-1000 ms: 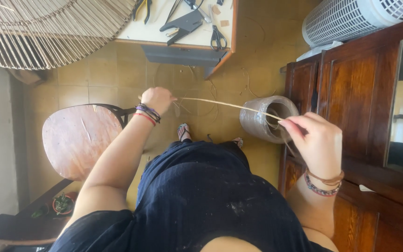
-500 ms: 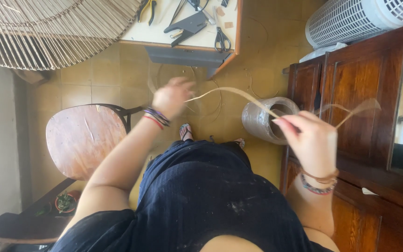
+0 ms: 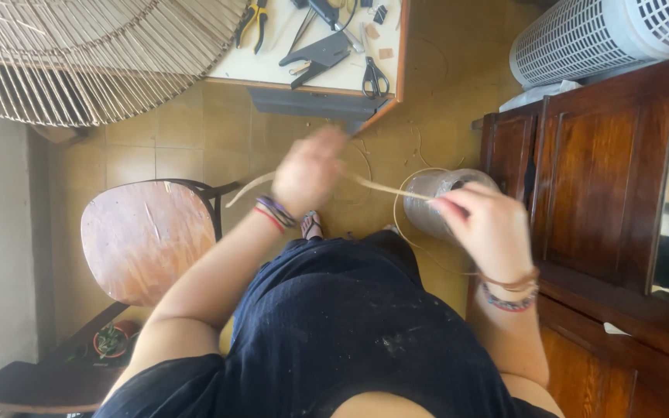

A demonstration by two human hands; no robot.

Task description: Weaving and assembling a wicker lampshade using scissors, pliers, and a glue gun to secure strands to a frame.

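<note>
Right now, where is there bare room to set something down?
The wooden chair seat is bare, as is the tiled floor between chair and worktable. The tabletop is crowded with tools; both hands hold a cane strip.

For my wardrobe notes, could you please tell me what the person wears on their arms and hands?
Both arms are bare, with no gloves and no sleeves in view. The left hand has a stack of thin cord bracelets, purple, dark and red, at the wrist. The right hand has a brown band and a beaded, many-coloured bracelet at the wrist. No rings are discernible; the left hand is motion-blurred.
</note>
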